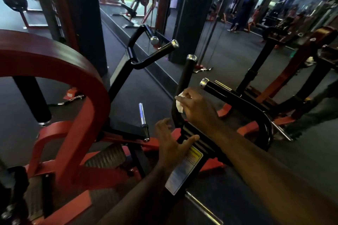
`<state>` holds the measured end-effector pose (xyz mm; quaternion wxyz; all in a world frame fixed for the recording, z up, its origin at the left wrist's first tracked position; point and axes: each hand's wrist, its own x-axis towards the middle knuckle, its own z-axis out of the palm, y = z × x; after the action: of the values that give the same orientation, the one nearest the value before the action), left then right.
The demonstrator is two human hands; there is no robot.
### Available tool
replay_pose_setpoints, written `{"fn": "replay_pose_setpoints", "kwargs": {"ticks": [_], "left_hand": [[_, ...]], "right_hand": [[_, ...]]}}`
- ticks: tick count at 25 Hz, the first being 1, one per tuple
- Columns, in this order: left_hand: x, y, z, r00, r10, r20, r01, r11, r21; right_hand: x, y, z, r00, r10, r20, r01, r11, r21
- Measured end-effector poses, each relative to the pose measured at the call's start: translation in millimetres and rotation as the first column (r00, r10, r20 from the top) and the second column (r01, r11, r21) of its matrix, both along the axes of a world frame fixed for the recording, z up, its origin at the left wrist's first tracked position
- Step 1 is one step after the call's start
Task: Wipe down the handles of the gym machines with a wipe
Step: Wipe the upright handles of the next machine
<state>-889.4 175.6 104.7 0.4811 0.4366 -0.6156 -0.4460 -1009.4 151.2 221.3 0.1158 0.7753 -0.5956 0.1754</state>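
Right grip point(198, 109): clutching white wipe point(180, 105) against upright black handle point(184, 82)
Left grip point(171, 139): hanging loose-fingered, holding nothing, just below right grip
Warning label point(184, 168): lying under left grip

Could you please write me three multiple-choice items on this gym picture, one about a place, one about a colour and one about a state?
1. Where is the white wipe?
A. On the floor
B. Pressed to the upright black handle by the right hand
C. On the red frame

2. What colour is the curved frame at left?
A. Red
B. Blue
C. Yellow

3. How is the left hand?
A. Holding the wipe
B. Clenched on a bar
C. Fingers spread, holding nothing

Answers: 1 B, the wipe shows between fingers and handle; 2 A, it is plainly red; 3 C, the spread fingers grip nothing.
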Motion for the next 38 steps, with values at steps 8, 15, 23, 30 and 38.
{"fn": "replay_pose_setpoints", "kwargs": {"ticks": [8, 15, 23, 30, 38], "left_hand": [[0.2, -20.1, 5.1, 0.820, -0.240, -0.520, 0.471, 0.799, 0.374], [0.6, -28.2, -0.1, 0.768, -0.321, -0.554, 0.567, 0.744, 0.355], [6.2, -23.7, -6.2, 0.769, -0.259, -0.585, 0.553, 0.729, 0.403], [9.2, -31.3, 8.3, 0.736, -0.290, -0.612, 0.586, 0.725, 0.361], [13.1, -40.2, 18.5, 0.744, -0.251, -0.619, 0.552, 0.753, 0.359]], "right_hand": [[24.5, -52.0, 10.9, 0.979, -0.204, -0.020, 0.205, 0.974, 0.095], [19.4, -40.5, 16.1, 1.000, -0.029, 0.011, 0.027, 0.984, 0.174], [43.6, -3.9, 7.2, 0.912, 0.289, -0.293, -0.074, 0.816, 0.573], [14.9, -81.4, 57.1, 0.952, -0.175, -0.253, 0.208, 0.972, 0.108], [32.9, -73.0, 46.9, 0.958, -0.167, -0.232, 0.176, 0.984, 0.019]]}}
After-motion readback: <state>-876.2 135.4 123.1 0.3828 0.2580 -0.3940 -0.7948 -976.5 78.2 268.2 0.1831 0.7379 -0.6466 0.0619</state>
